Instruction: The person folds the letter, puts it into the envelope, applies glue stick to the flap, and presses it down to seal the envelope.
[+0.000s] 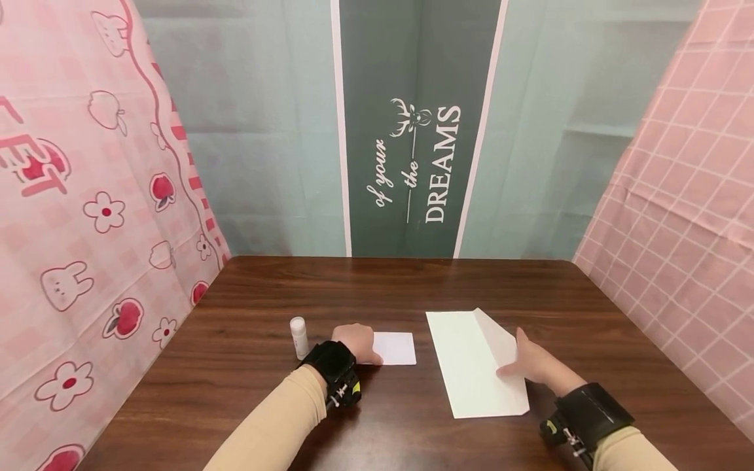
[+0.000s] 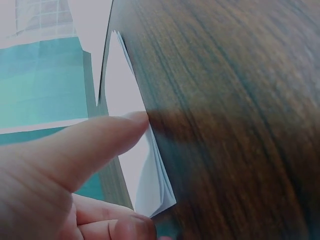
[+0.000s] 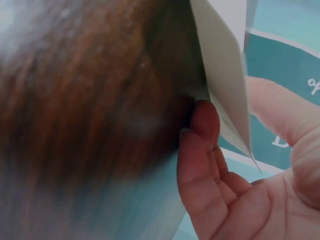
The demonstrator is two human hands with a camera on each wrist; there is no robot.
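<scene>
A small folded white paper (image 1: pixel 396 348) lies on the table, with several layers showing along its edge in the left wrist view. My left hand (image 1: pixel 355 340) grips its left end. The thumb (image 2: pixel 107 135) lies across the paper and the other fingers curl in at its lower corner. To the right is a larger white envelope (image 1: pixel 471 369), its flap (image 1: pixel 497 340) raised along the right side. My right hand (image 1: pixel 530 360) holds that flap side. In the right wrist view, the flap edge (image 3: pixel 227 75) stands between the thumb and the curled fingers (image 3: pixel 200 165).
A white glue stick (image 1: pixel 299 337) stands upright to the left of my left hand. The dark wooden table (image 1: pixel 377 288) runs back to a green and teal curtain (image 1: pixel 406 65). Pink cloths (image 1: pixel 695 216) hang along both sides. Each wrist wears a black camera strap (image 1: pixel 595 415).
</scene>
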